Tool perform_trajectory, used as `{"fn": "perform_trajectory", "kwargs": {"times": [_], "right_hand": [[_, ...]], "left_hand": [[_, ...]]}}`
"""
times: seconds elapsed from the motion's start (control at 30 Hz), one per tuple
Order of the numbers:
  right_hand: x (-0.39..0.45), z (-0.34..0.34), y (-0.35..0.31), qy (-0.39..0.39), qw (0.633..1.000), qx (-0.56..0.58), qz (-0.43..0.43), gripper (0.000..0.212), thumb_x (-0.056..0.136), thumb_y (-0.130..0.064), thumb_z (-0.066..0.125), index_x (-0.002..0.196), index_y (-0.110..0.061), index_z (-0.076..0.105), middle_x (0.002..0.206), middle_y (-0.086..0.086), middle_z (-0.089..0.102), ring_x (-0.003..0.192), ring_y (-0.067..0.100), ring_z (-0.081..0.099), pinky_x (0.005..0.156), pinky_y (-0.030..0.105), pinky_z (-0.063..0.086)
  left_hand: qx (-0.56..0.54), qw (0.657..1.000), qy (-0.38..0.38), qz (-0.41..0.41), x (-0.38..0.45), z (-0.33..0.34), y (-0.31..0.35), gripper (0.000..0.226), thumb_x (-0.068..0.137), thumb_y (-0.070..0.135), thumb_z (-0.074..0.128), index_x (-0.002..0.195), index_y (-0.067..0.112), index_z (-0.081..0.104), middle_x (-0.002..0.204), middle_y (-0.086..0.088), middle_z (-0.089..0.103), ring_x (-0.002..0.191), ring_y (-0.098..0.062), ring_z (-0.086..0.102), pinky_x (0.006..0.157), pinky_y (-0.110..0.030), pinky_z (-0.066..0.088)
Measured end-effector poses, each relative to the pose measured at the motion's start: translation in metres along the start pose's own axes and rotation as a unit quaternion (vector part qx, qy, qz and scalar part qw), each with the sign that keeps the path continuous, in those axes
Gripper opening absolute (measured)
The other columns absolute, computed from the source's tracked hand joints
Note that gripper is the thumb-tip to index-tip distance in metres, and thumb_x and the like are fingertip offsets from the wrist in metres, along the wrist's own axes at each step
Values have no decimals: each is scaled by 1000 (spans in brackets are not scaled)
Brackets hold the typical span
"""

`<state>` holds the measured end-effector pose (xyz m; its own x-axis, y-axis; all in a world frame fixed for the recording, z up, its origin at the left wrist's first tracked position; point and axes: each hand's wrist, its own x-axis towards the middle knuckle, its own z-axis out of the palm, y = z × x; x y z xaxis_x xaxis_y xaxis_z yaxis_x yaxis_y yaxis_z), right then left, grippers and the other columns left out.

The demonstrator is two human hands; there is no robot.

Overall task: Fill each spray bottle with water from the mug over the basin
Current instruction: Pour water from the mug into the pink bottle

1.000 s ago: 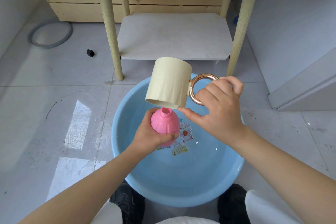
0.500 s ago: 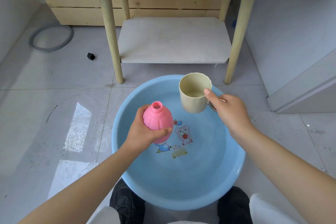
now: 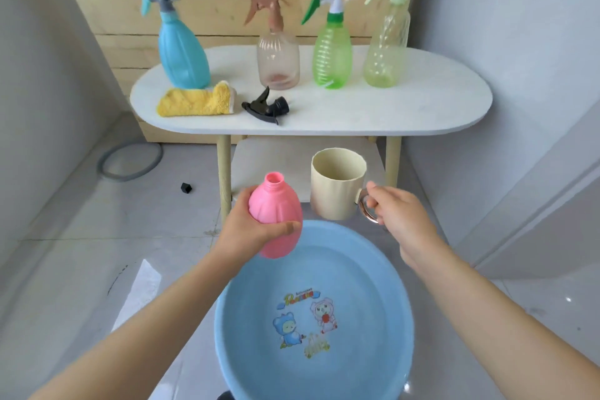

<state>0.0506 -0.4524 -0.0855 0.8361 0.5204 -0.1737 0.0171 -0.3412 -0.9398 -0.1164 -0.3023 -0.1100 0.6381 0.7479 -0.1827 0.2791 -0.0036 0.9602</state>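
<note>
Fingers of the left hand (image 3: 246,232) are wrapped round the belly of the pink bottle (image 3: 276,216), thumb across the front, holding it upright with its neck open and no sprayer on it. Right beside it, fingers of the right hand (image 3: 401,216) are hooked through the copper ring handle of the cream mug (image 3: 336,184), which sits upright too, mouth up. Both are held just past the far rim of the blue basin (image 3: 397,273), which sits below the hands with cartoon stickers on its bottom. Up beyond the fingers is the white table (image 3: 422,101), with a black sprayer head (image 3: 266,106) lying loose next to a yellow cloth (image 3: 194,101). Behind those stand four capped bottles: blue bottle (image 3: 181,52), clear brownish bottle (image 3: 277,59), green bottle (image 3: 331,52) and pale green bottle (image 3: 386,42).
</note>
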Motion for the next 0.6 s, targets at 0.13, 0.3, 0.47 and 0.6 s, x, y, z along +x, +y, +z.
{"fn": "perform_trajectory", "kwargs": {"times": [0.13, 0.3, 0.47, 0.6], "right_hand": [[8, -11, -42, 25, 999, 20, -29, 38, 96, -33, 49, 63, -14, 51, 51, -7, 43, 56, 12, 41, 59, 27, 32], [33, -11, -75, 47, 997, 29, -58, 41, 98, -32, 45, 63, -15, 52, 57, -1, 45, 58, 15, 42, 58, 28, 33], [75, -3, -82, 68, 997, 13, -40, 42, 99, -39, 37, 66, -19, 54, 70, 0, 53, 76, 23, 51, 69, 31, 38], [101, 4, -84, 74, 997, -11, -21, 43, 100, -41, 32, 68, -19, 50, 75, -1, 54, 82, 26, 52, 66, 31, 36]], "left_hand": [[2, 1000, 16, 18, 3, -7, 48, 77, 54, 26, 91, 118, 29, 47, 104, 7, 59, 87, -8, 59, 58, -23, 45], [4, 998, 48, 40, 17, -4, 89, 76, 51, 32, 90, 114, 30, 48, 103, 7, 60, 92, -13, 60, 67, -28, 48], [-2, 996, 71, 46, 31, 5, 108, 77, 53, 31, 90, 115, 30, 45, 103, 9, 59, 93, -11, 58, 72, -33, 49], [-10, 997, 72, 40, 36, 9, 104, 69, 61, 26, 88, 117, 27, 46, 104, 7, 58, 92, -10, 57, 65, -27, 45]]}}
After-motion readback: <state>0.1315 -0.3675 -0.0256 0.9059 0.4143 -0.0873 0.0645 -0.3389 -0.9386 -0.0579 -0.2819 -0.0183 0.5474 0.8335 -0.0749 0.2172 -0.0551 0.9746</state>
